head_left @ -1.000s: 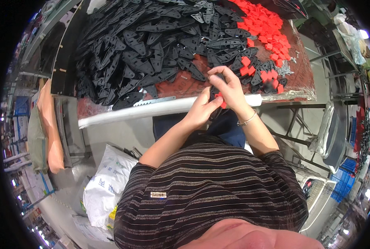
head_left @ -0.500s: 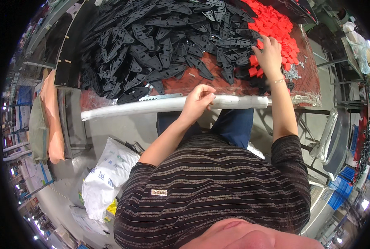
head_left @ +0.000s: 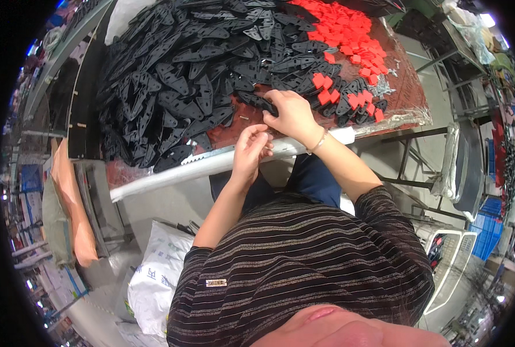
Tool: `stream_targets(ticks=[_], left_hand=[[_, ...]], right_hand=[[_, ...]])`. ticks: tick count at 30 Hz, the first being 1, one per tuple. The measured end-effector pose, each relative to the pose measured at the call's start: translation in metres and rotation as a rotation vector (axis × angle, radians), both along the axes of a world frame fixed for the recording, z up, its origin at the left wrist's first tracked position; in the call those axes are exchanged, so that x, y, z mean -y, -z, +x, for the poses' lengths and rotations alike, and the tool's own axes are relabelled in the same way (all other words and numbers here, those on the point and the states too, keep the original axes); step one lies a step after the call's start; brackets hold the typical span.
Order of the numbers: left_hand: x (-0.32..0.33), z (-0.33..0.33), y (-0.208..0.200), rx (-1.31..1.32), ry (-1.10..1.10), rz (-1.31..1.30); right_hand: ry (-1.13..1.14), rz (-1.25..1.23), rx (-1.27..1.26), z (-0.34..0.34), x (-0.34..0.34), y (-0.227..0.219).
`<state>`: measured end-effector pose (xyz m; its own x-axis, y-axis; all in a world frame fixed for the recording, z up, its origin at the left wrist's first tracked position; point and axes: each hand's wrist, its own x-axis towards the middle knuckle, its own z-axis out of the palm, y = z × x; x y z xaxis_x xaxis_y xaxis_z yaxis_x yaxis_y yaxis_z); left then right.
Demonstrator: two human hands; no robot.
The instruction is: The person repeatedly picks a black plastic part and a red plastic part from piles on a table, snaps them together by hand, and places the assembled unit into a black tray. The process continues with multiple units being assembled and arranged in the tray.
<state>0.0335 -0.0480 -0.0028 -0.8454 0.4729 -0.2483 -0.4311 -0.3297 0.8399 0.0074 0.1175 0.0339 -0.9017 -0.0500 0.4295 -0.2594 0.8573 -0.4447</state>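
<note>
A large heap of flat black plastic plates (head_left: 176, 75), pointed and pierced with holes, covers much of the table. My right hand (head_left: 296, 117) reaches over the table's near part, thumb and fingers closing on a black plastic plate (head_left: 251, 99) at the heap's edge. Just left of it and nearer to me, my left hand (head_left: 251, 153) is held above the white padded edge roll (head_left: 211, 166), its fingers curled into a pinch. Whatever the pinch may hold is hidden. Small red plastic pieces (head_left: 350, 34) are piled at the back right, and several lie on black plates at the right.
Small silver metal parts (head_left: 383, 87) lie on the red-brown tabletop (head_left: 405, 95) at the right. A toothed strip (head_left: 195, 158) rests along the near edge. A white sack (head_left: 156, 277) stands on the floor at left, and a white basket (head_left: 442, 254) at right.
My right hand has left the red pieces and come left and nearer, to a black plate beside my left hand. The view has shifted, showing red pieces on plates at the right.
</note>
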Motion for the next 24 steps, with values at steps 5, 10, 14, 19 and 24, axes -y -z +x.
stream_targets(ticks=[5,10,14,19,24], left_hand=[[-0.024,-0.007,-0.007,0.125,-0.051,0.237],[-0.006,-0.012,-0.024,-0.017,-0.255,0.31],[0.016,-0.018,-0.037,-0.052,-0.35,0.182],[0.023,-0.02,-0.041,-0.058,-0.331,0.148],[0.027,-0.018,-0.035,-0.006,-0.369,0.071]], right_hand=[[-0.092,-1.077,0.379,0.034,-0.012,0.006],[-0.123,-1.059,0.474,0.039,0.005,-0.002],[-0.146,-0.39,0.202,-0.002,0.02,0.012],[-0.216,-0.003,0.144,-0.034,0.036,0.032],[-0.093,-0.784,0.557,-0.018,0.026,-0.002]])
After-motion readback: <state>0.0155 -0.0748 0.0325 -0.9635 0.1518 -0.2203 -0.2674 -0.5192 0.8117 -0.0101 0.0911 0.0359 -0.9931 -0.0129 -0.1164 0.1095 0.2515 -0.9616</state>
